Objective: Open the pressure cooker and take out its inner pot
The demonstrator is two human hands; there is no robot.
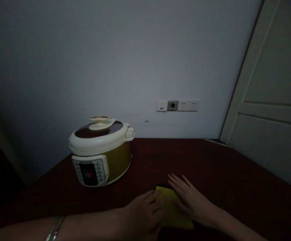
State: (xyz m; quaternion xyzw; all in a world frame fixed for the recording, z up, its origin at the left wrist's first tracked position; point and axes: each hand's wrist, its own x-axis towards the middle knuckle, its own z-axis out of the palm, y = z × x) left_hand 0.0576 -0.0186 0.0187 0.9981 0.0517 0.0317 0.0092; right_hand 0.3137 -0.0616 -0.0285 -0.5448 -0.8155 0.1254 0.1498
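Observation:
A yellow cloth (pixel 172 211), which looks folded, lies on the dark red table near its front. My left hand (pixel 145 212) comes in from the left, its bent fingers over the cloth's left side; its thumb is hidden. On the other side, my right hand (pixel 188 195) is open and laid flat, fingers stretched forward past the cloth and the thumb side resting on its right part. Along the cloth's far edge shows something dark that I cannot make out. A silvery bracelet circles my left wrist.
An electric pressure cooker (pixel 101 154), white-lidded with a gold body, stands on the table (pixel 165 157) to the left. Behind it, the wall carries a row of sockets (pixel 188 105). A pale panelled door (pixel 268 110) is at the right. The light is dim.

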